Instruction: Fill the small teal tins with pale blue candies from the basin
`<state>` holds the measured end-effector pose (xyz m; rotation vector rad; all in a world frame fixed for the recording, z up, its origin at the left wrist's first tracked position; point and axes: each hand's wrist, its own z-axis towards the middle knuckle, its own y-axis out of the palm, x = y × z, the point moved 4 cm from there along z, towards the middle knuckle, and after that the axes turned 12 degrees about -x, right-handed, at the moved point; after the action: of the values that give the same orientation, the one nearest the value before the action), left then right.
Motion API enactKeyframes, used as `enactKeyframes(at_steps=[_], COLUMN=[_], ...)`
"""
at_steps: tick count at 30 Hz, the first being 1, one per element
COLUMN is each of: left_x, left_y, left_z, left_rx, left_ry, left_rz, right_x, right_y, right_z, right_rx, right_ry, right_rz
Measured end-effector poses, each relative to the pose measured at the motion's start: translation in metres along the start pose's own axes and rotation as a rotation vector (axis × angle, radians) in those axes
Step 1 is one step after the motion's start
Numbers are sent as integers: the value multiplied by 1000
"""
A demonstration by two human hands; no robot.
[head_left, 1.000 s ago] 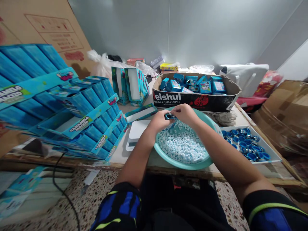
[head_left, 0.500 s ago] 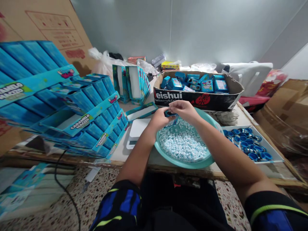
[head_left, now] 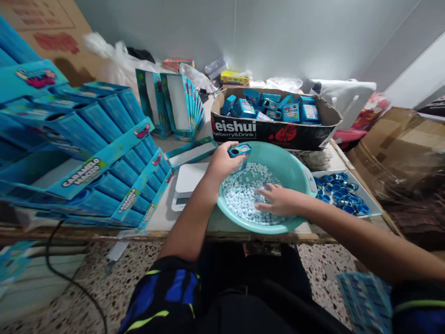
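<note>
Counting what lies about, there is one teal basin [head_left: 295, 169] on the table [head_left: 163, 218], heaped with small white and pale blue candies [head_left: 243, 195] too many to number, and one small blue box [head_left: 239, 151] held over its far left rim. The left hand [head_left: 222, 162] grasps that box, fingers wrapped round its side, while the right hand [head_left: 278, 200] lies palm down on the candies with fingers loosely spread, grasping nothing that can be seen. The box is bright blue with printed panels and a dark round hole in its upturned face, and it sits tilted in the grip. Behind the basin stands one open cardboard tray [head_left: 274, 130] marked with white letters, holding roughly a dozen similar blue boxes packed close together. To the right, one shallow white tray [head_left: 371, 206] carries many blue round caps [head_left: 342, 192]. Just left of the basin sits one white scale [head_left: 186, 181], and beyond it one flat open blue carton [head_left: 193, 152]. Stacks of tall blue display cartons [head_left: 93, 153] crowd the left side of the table, and further folded ones stand upright near the back [head_left: 174, 104].
</note>
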<state>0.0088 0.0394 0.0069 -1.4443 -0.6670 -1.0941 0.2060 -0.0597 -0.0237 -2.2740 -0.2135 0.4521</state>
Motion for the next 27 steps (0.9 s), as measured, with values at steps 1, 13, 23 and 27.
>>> enactKeyframes(at_steps=[1, 13, 23, 27], left_x=[1, 1, 3, 0], left_y=[1, 6, 9, 10], left_z=[0, 0, -5, -5], left_rx=[-2, -103, -205, -236], left_ry=[1, -15, 31, 44], left_rz=[2, 57, 100, 185], right_x=[-3, -18, -14, -8], right_y=[7, 15, -9, -42], right_z=[-1, 8, 9, 6], right_rx=[-29, -167, 62, 417], right_ry=[-8, -170, -254, -316], right_rz=[-40, 131, 645, 1179])
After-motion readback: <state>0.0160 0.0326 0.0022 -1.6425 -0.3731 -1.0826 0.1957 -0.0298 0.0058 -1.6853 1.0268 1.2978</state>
